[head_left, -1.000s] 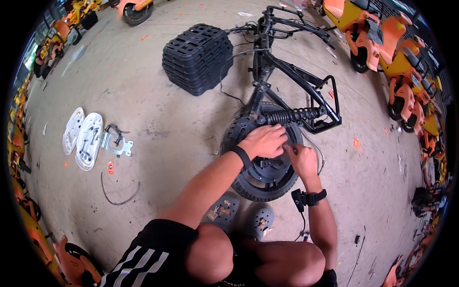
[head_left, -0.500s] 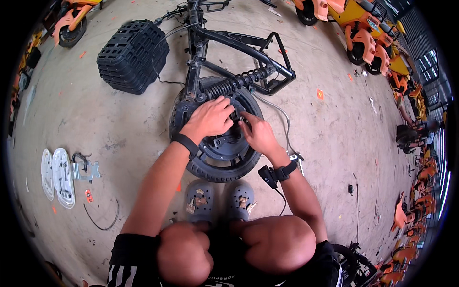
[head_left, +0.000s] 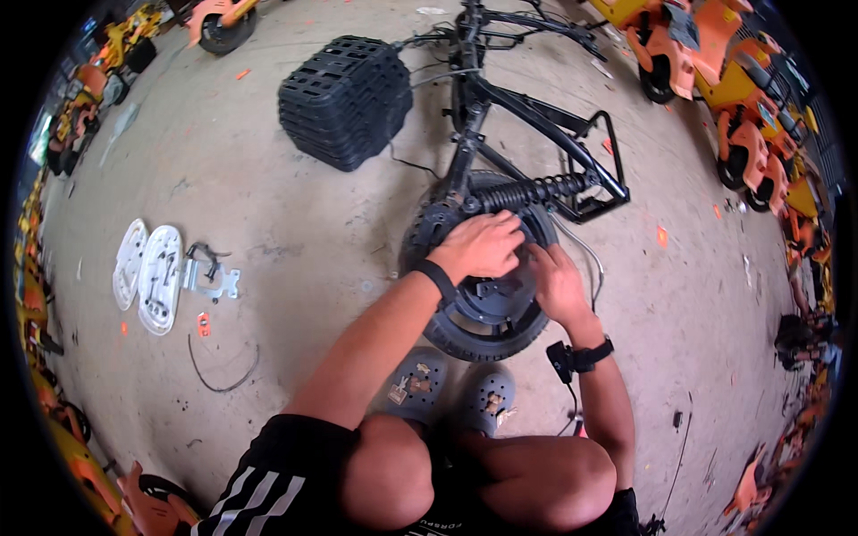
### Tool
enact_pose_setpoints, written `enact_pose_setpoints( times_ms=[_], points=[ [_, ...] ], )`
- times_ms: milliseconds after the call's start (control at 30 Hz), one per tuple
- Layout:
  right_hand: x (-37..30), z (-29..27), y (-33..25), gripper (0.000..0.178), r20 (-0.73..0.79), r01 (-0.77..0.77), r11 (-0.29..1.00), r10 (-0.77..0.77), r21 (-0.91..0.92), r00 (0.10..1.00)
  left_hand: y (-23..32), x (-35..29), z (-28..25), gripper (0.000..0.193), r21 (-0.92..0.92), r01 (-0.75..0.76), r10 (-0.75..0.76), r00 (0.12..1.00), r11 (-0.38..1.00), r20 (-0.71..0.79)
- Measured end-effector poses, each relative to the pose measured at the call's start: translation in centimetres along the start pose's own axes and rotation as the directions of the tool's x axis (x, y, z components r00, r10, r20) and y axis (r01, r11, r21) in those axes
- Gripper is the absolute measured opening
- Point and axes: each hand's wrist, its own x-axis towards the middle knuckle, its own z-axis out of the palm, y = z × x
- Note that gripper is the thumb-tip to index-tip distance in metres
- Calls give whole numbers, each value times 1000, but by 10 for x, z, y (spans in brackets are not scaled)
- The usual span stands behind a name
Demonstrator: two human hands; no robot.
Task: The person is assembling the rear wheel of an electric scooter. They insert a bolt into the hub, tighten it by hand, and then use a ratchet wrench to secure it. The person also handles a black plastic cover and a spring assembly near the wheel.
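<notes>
A black wheel [head_left: 481,345] with a rubber tyre lies in front of my feet, joined to a bare black scooter frame [head_left: 527,109]. Over its hub sits my left hand [head_left: 485,247], palm down and fingers curled, closed around something hidden beneath them. My right hand [head_left: 559,284] reaches to the hub from the right, its fingertips bent in close to my left fingers. What those fingertips grip, if anything, cannot be made out. Just beyond both hands runs a black coil-spring shock absorber [head_left: 536,190].
A black plastic crate [head_left: 344,103] stands left of the frame. Farther left lie a white oval tray [head_left: 161,290] with small hardware, a metal bracket [head_left: 211,280] and a curved black cable [head_left: 223,389]. A grey cable [head_left: 590,253] runs right of the wheel. Orange scooters [head_left: 710,54] line the edges.
My view has swung left, so the wheel, frame and crate appear farther right. Both hands stay at the hub; the right fingertips are now more hidden.
</notes>
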Motion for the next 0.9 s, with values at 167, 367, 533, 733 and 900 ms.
enact_pose_setpoints(
  times_ms=[167, 367, 533, 733, 900],
  points=[
    [8, -10, -7, 30, 204, 66, 990, -40, -125, 978, -1, -12, 14, 27, 74, 5, 0, 997, 997, -73],
    [-3, -3, -10, 28, 178, -31, 999, 35, -28, 983, 4, -18, 19, 28, 1, 74, -73, 993, 997, -95],
    [-6, 1, 11, 26, 129, -79, 996, 84, -41, 988, 7, 1, 13, 27, 35, 19, -19, 1000, 999, -1],
    [13, 8, 4, 24, 16, -246, 969, 246, 6, 969, -2, 5, 8, 18, -14, -24, 23, 998, 1000, -65],
    [1, 19, -3, 30, -41, -314, 939, 323, 140, 946, 1, 3, 8, 19, -21, -11, 10, 999, 1000, -48]
  ],
)
